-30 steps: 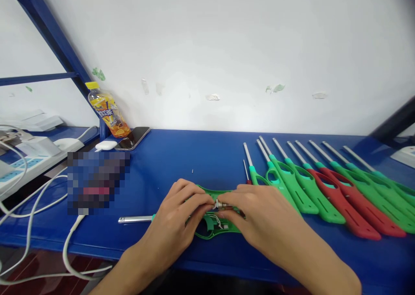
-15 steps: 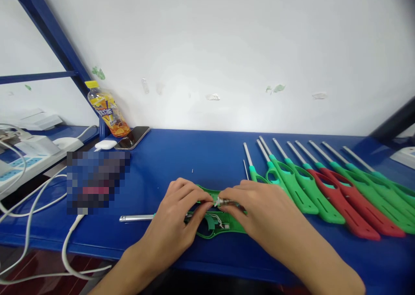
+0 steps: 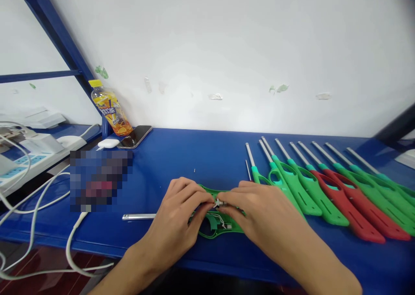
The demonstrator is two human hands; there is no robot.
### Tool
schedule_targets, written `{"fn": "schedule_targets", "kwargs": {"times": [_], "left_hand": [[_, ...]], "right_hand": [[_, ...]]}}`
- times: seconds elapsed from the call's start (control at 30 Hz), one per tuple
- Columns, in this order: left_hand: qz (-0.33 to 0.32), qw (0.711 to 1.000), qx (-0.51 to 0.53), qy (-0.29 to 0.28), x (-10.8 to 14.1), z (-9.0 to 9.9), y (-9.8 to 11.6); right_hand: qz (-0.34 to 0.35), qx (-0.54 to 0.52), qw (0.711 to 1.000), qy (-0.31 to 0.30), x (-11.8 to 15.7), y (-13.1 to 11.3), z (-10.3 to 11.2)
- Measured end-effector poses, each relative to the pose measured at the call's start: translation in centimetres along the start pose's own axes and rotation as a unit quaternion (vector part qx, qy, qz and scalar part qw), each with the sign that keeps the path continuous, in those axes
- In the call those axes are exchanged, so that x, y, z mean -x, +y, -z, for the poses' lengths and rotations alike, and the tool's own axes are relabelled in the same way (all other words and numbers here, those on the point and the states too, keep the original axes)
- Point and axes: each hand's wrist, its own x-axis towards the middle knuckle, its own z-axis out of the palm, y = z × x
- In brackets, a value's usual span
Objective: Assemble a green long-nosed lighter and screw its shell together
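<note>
An opened green gas lighter (image 3: 227, 231) lies on the blue table beneath both hands, its casing halves spread apart. Thin white wires and a teal trigger piece (image 3: 212, 223) show in the nearer half, and its metal barrel (image 3: 138, 217) points left. Above the casing, the thumb and forefinger of my left hand (image 3: 183, 210) are pinched at the left end of a small white-and-metal part (image 3: 218, 203). My right hand (image 3: 259, 206) pinches the same part from the right, its other fingers curled. Fingertips hide most of the part.
Several assembled green and red lighters (image 3: 333, 191) lie in a row to the right, near a thin metal rod (image 3: 248, 170). Back left are a tea bottle (image 3: 112, 111), a phone (image 3: 135, 137) and a white earphone case (image 3: 108, 144). White cables (image 3: 68, 243) run along the left edge.
Both hands stay over the casing, with the right fingertips slightly closer to the left ones around the small part. The whole view has shifted a little.
</note>
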Motion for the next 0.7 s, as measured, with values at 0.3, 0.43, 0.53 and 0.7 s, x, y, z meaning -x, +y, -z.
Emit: {"fn": "schedule_targets", "kwargs": {"times": [0.3, 0.43, 0.53, 0.7], "left_hand": [[0.011, 1.0, 0.015, -0.021, -0.22, 0.01, 0.43], [0.016, 0.999, 0.02, -0.023, -0.18, 0.06, 0.53], [0.02, 1.0, 0.017, -0.018, -0.15, 0.06, 0.44], [0.019, 0.999, 0.022, -0.016, -0.19, 0.17, 0.55]], "right_hand": [[-0.019, -0.006, 1.0, -0.02, 0.38, 0.83, 0.09], [-0.019, -0.015, 1.0, -0.017, 0.43, 0.76, 0.11], [-0.022, -0.022, 0.999, -0.02, 0.31, 0.46, 0.09], [-0.026, -0.035, 0.999, -0.017, 0.33, 0.35, 0.17]]}}
